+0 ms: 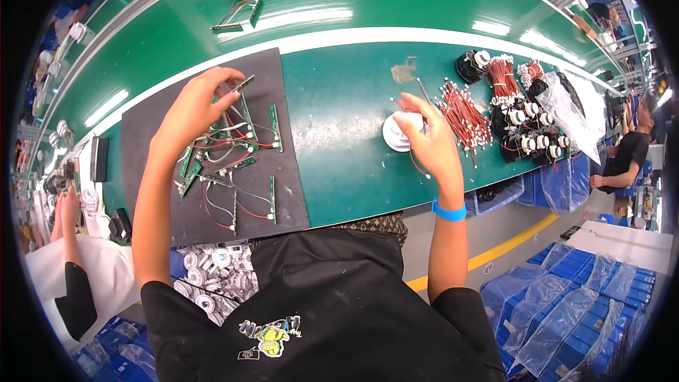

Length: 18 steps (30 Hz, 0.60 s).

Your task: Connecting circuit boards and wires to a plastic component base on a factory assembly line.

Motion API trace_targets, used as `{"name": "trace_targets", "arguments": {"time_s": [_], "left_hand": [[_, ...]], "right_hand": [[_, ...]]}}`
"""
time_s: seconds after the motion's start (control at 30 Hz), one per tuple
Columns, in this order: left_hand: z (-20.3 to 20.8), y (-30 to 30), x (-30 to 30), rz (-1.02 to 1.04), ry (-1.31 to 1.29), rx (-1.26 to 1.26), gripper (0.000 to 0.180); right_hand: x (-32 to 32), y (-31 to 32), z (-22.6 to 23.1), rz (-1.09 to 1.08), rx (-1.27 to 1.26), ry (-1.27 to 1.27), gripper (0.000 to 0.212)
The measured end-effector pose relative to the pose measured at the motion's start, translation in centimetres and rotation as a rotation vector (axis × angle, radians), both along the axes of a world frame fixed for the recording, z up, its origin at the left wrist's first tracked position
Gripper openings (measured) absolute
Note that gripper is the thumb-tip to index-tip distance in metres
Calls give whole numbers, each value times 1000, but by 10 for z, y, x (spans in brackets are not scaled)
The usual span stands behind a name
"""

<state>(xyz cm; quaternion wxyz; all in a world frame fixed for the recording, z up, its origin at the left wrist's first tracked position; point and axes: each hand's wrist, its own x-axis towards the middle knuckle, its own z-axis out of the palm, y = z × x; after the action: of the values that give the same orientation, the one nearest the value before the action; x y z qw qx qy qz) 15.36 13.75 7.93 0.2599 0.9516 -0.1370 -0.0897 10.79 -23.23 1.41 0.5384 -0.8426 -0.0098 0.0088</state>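
Note:
My left hand (201, 102) is over the dark grey mat (148, 191), its thumb and fingertips closed on a narrow green circuit board (244, 84). Beneath and beside it lie several more thin circuit boards (276, 129), joined by red and pale wires in a loose tangle. My right hand (431, 138) is bent over a white round housing (395, 133) on the green table. Its thumb and fingers are closed around a short red wire (417, 163), whose lower end hangs below the palm. The palm hides part of the housing.
Right of my right hand lies a pile of red wires (465, 117), with black-and-white round parts (527, 127) and a clear plastic bag (573, 117) beyond. One wired assembly (237, 10) sits on the far ledge. White parts fill a bin (216, 269) below. A co-worker's arm (71, 240) is at left.

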Motion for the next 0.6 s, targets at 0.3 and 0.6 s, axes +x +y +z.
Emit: {"name": "trace_targets", "arguments": {"time_s": [0.3,0.6], "left_hand": [[13,-4,-32,138,69,-271,38],[45,-4,-17,145,92,-570,19]], "right_hand": [[-38,7,7,-88,-161,-79,53],[-32,4,0,45,-229,-115,35]]}}
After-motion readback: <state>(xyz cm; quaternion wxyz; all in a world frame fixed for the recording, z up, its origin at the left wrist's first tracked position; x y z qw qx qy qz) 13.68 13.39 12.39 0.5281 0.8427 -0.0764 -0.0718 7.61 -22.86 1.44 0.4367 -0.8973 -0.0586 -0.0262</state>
